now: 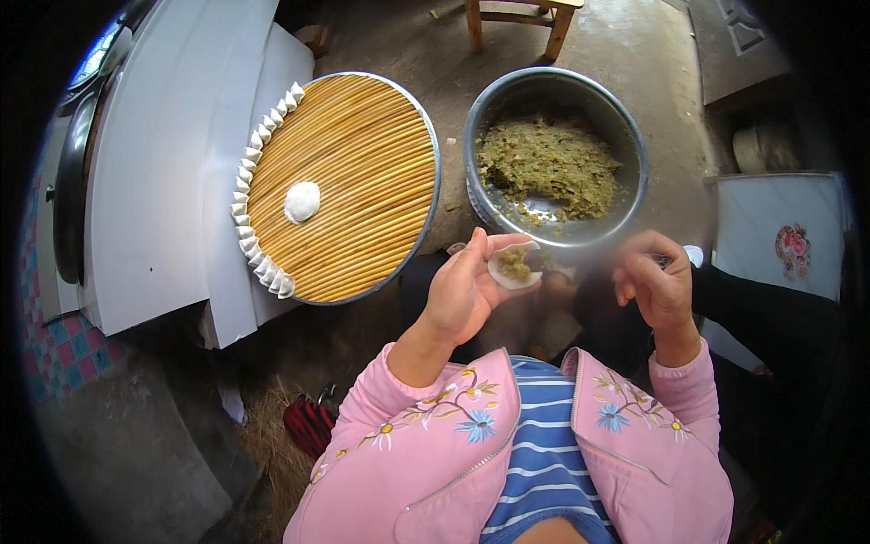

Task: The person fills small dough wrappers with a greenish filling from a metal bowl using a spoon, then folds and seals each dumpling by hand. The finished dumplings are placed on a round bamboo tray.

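Note:
On the palm and fingers of my left hand (462, 289) rests a round dough wrapper (499, 272), with greenish minced filling (514, 264) on it. My right hand (656, 272) grips a spoon whose handle is blurred; the dark spoon tip (535, 261) touches the filling. Beyond my hands stands a deep metal basin (642, 163), partly filled with the same minced filling (550, 160). To the left is a round tray of yellow-brown stalks (367, 183). Several folded dumplings (243, 185) line its left rim, and a small stack of floured wrappers (302, 202) lies on it.
A white-covered counter (170, 149) runs along the left, with a dark pan lid (75, 190) at its far side. A wooden stool (520, 15) stands ahead on the concrete floor. At right is a pale panel with a floral print (775, 231). Straw (275, 435) lies at lower left.

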A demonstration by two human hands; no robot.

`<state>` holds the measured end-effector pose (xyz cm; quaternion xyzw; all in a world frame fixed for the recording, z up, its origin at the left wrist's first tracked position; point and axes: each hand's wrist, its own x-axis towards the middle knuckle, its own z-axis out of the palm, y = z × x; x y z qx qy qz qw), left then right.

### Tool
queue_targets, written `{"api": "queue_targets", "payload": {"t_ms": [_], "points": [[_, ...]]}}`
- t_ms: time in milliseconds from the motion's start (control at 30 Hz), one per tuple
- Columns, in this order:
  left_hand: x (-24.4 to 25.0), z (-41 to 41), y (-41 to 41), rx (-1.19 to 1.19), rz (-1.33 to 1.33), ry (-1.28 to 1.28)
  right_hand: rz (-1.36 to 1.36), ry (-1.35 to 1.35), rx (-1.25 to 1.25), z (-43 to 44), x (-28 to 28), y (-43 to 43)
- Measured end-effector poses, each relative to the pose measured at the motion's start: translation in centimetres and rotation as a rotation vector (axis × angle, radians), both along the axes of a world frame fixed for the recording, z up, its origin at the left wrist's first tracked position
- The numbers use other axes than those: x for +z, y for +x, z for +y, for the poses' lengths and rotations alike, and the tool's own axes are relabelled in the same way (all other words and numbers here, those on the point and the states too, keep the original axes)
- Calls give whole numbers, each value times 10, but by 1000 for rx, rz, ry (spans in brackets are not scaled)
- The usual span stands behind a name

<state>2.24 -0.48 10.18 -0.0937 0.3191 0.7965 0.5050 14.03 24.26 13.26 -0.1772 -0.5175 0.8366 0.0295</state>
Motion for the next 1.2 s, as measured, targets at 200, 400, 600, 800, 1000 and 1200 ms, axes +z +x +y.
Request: {"api": "queue_targets", "payload": {"t_ms": [200,400,600,800,1000,1200], "points": [[36,3,-1,-19,-11,53,12,-70,2,5,34,9],[58,5,7,-57,44,113,-24,164,30,-13,43,2],[62,3,12,-44,52,130,30,4,-15,-5,52,9],[64,3,15,-70,126,133,-25,3,29,-6,45,-2],[66,0,16,-56,106,100,-13,-11,47,3,56,-2],[65,1,17,-64,106,54,-9,114,91,1,52,-7]]}}
